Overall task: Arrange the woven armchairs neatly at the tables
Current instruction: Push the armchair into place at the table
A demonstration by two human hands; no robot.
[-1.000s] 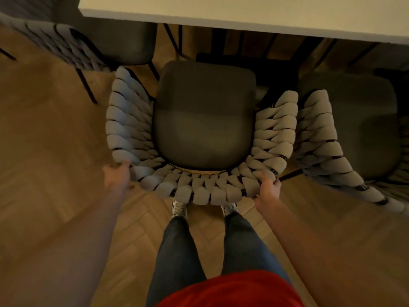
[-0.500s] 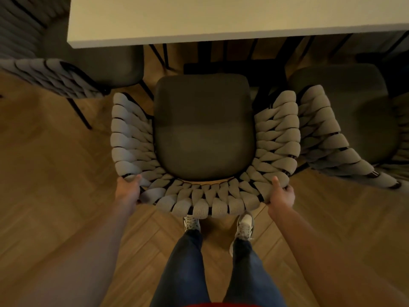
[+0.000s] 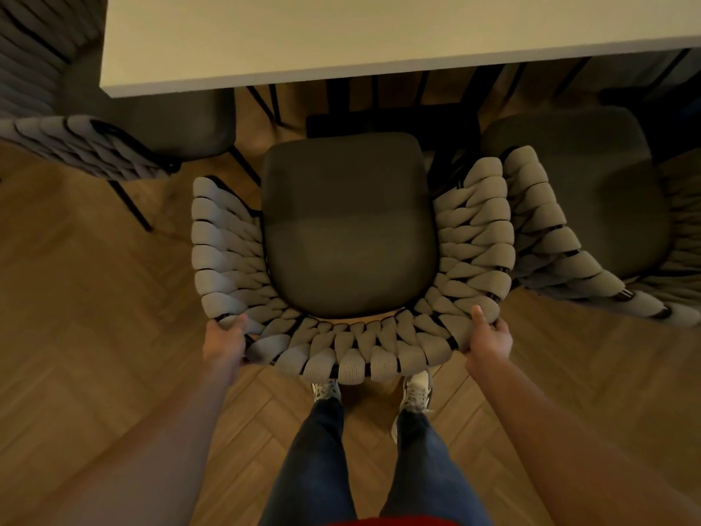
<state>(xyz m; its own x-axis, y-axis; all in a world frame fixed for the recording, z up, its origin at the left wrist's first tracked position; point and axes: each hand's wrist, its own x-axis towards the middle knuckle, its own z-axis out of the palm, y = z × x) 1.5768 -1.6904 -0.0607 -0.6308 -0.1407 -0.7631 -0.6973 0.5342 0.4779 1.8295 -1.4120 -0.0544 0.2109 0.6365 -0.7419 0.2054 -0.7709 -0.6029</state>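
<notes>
A woven armchair (image 3: 352, 347) with a thick grey braided back and a dark seat cushion stands right in front of me, facing the white table (image 3: 341, 36). Its seat front lies just short of the table edge. My left hand (image 3: 223, 341) grips the back's left corner, and my right hand (image 3: 487, 341) grips the right corner, thumb on top of the weave. A second woven armchair (image 3: 546, 229) stands close on the right, its arm almost touching the one I hold. A third armchair (image 3: 87, 149) sits at the table's left corner.
Black metal table legs and a base (image 3: 379, 115) show under the table edge ahead of the seat. The floor is herringbone wood (image 3: 95, 317). My own legs and shoes (image 3: 415, 392) stand just behind the chair back.
The view has pulled back from the table, and the chair seat, partly under the table edge a second ago, now lies clear of it. Both hands have kept their grip on the back corners.
</notes>
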